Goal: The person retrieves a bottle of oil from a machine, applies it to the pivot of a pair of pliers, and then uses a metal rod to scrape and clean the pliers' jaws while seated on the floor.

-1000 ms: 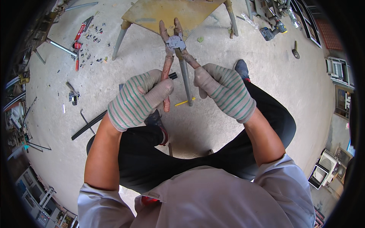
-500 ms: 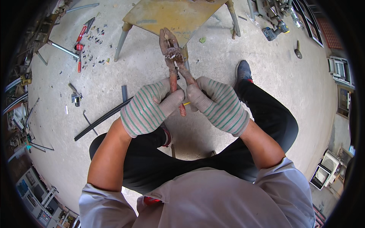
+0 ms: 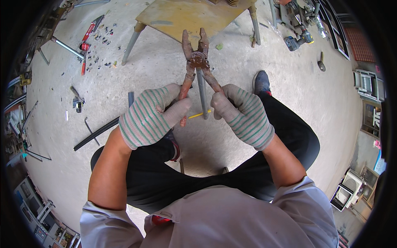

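Observation:
A rusty pair of pliers (image 3: 199, 61) with worn reddish handles is held out in front of me, jaws pointing away and spread apart. My left hand (image 3: 155, 110), in a pale knit glove with green stripes, is closed round the left handle. The other handle is gripped by my right hand (image 3: 244, 113), gloved the same way. Nothing sits between the jaws. Behind the pliers, a grey table leg (image 3: 202, 97) shows between the handles, and a thin yellow stick (image 3: 199, 114) lies on the floor.
Ahead stands a low yellowish table (image 3: 173, 20). Black strips (image 3: 97, 134) and a bent rod (image 3: 91, 131) lie at left; farther off are a red-handled tool (image 3: 88, 33) and dark scraps. A cordless drill (image 3: 298, 39) and a hammer (image 3: 321, 62) rest at the far right.
My hands have moved apart, swinging the handles outward. The pliers' jaws have spread from nearly together to wide apart, and the pliers have shifted slightly right.

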The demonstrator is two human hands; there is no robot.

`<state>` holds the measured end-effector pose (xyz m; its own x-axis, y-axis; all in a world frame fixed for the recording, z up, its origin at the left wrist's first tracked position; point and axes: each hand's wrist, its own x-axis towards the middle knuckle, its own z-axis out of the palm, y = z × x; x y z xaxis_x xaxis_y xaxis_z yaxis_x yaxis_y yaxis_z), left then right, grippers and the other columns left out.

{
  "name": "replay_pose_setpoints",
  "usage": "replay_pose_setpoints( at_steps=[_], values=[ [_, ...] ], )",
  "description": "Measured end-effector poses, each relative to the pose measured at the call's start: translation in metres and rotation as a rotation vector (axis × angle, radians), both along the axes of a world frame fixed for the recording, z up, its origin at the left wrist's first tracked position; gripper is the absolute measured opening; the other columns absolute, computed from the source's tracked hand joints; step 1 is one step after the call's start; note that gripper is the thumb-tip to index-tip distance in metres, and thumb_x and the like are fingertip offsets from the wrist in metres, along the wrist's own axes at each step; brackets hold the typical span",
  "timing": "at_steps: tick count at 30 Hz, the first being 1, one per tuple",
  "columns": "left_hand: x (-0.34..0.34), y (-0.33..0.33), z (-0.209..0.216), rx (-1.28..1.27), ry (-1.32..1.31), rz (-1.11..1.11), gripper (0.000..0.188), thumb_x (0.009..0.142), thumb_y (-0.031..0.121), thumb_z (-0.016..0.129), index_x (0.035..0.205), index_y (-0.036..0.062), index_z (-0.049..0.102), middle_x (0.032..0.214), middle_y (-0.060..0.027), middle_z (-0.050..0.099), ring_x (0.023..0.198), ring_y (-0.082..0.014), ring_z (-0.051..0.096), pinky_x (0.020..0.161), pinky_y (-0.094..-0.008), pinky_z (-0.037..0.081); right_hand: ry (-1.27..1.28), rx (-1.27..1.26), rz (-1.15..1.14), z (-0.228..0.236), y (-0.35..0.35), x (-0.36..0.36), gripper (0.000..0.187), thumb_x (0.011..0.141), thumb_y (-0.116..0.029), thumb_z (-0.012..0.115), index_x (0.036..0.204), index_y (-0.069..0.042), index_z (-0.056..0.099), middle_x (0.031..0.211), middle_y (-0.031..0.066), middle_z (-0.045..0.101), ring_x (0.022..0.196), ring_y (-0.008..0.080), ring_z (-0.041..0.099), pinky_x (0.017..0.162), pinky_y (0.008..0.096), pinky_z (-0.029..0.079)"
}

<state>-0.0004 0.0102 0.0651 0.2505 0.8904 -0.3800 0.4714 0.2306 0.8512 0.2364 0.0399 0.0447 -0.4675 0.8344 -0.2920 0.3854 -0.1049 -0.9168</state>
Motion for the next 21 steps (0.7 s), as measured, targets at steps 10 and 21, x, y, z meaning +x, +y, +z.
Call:
replay_pose_setpoints(
  at_steps=[10,21],
  values=[
    [-0.0036,0.0002,0.0004,0.023,-0.027,-0.02,0.027,0.098,0.028,0.06,0.092,0.0017,0.063,0.07,-0.0044,0.062,0.065,-0.0146,0.056,0.067,-0.0295,0.048,-0.002,-0.006,-0.013,0.002,0.0,-0.0023,0.033,0.102,-0.033,0.059,0.095,-0.002,0.066,0.069,0.0027,0.061,0.066,0.0086,0.056,0.064,0.0256,0.047],
    [0.0006,0.0013,-0.0011,-0.014,-0.03,-0.033,0.028,0.099,0.029,0.058,0.091,0.0021,0.063,0.069,-0.0015,0.064,0.064,-0.0111,0.055,0.064,-0.0274,0.047,0.041,-0.08,-0.012,-0.0041,-0.0046,-0.0071,0.034,0.101,-0.034,0.06,0.094,-0.001,0.066,0.07,0.0019,0.06,0.068,0.0086,0.054,0.064,0.0259,0.046]
  ],
)
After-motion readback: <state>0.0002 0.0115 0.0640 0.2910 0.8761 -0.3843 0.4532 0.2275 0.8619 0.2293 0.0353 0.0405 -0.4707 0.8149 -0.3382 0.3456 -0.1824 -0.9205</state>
